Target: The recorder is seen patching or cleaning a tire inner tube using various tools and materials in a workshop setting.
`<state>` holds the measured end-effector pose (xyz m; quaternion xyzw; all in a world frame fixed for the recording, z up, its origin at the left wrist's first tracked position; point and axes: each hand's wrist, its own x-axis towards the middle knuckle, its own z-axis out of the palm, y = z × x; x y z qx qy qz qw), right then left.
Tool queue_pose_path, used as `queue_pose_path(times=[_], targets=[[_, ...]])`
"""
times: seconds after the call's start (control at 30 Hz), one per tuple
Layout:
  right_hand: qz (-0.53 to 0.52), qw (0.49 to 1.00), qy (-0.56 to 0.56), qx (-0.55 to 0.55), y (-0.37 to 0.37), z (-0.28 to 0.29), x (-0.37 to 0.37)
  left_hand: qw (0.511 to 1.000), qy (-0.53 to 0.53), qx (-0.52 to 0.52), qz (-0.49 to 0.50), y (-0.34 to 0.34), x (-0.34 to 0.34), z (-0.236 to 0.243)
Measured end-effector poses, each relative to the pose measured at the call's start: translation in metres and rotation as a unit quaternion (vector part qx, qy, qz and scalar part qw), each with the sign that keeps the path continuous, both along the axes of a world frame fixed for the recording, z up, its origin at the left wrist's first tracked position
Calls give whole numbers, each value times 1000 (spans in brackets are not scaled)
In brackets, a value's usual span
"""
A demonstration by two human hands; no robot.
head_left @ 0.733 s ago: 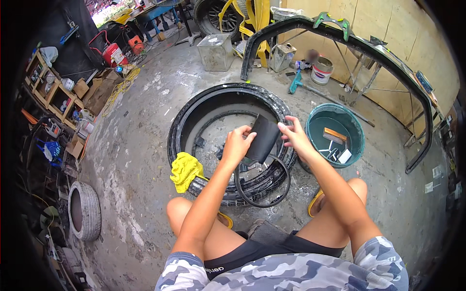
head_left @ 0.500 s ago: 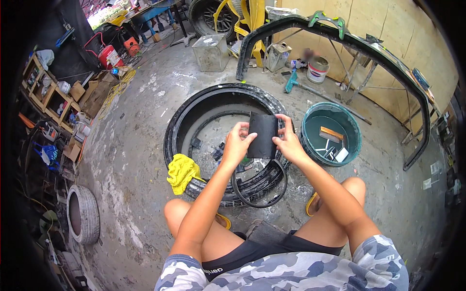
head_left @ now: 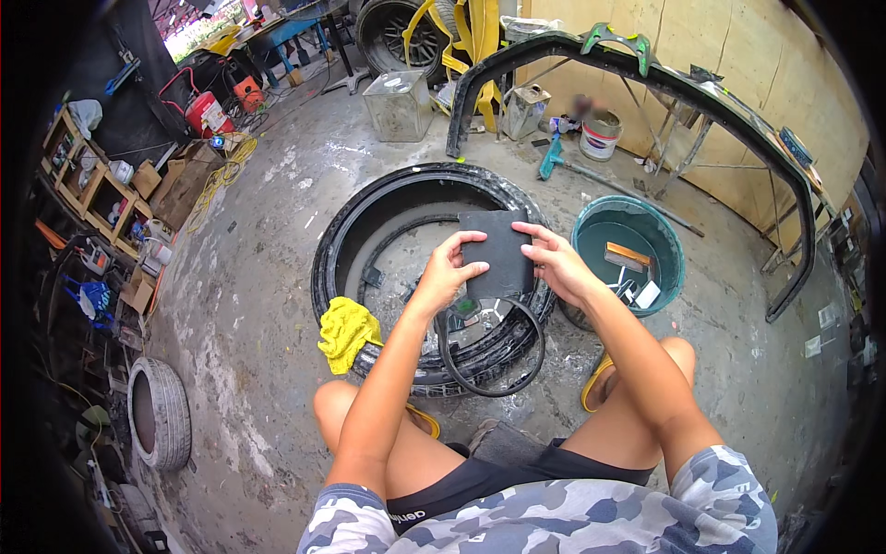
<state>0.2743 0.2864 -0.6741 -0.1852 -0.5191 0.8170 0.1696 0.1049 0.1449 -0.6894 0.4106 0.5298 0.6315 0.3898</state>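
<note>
My left hand (head_left: 452,268) grips the left edge of a dark, flat rectangular sheet (head_left: 496,254); my right hand (head_left: 544,254) holds its right edge. Beneath them lies a large black tyre (head_left: 360,231) on the floor, with dark scraps inside. A black ring (head_left: 532,360) rests at its near edge. A bunched yellow cloth (head_left: 346,334) sits on the tyre's lower left rim. To the right of my right hand stands a teal bucket (head_left: 671,231) holding water, an orange-topped block and small pale pieces.
A curved black panel (head_left: 771,148) arches behind the bucket beside a plywood wall (head_left: 729,55). A squeegee with a long pole (head_left: 600,174) lies on the floor. Another tyre (head_left: 161,425) is at lower left; cluttered shelving (head_left: 111,185), a red extinguisher (head_left: 205,113) and cans (head_left: 395,102) stand farther back.
Both hands have turned the dark sheet from a tilted, curved position to a flatter, more upright one facing me. My right hand has closed in onto its right edge.
</note>
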Motion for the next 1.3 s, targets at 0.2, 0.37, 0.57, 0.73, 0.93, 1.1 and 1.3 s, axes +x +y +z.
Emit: queue_pose_path(times=[0.2,0.37,0.57,0.73,0.93,1.1,1.3], targets=[[54,993,7,107,-8,1,0,1000,1,14,4,-2,3,0],[83,985,-18,152,0,2,2,997,59,-30,39,-4,-1,-3],[66,976,-88,186,46,-13,-1,935,289,-127,163,-8,-17,-15],[-156,940,-288,91,160,-125,48,896,350,-119,246,-8,-33,-34],[-48,857,-513,-1,189,-215,86,899,302,-183,261,-24,-67,-68],[-132,907,-351,-192,181,-227,88,843,405,-202,291,-35,-79,-84],[-134,973,-93,-163,211,-112,34,859,388,-215,257,1,-76,-83]])
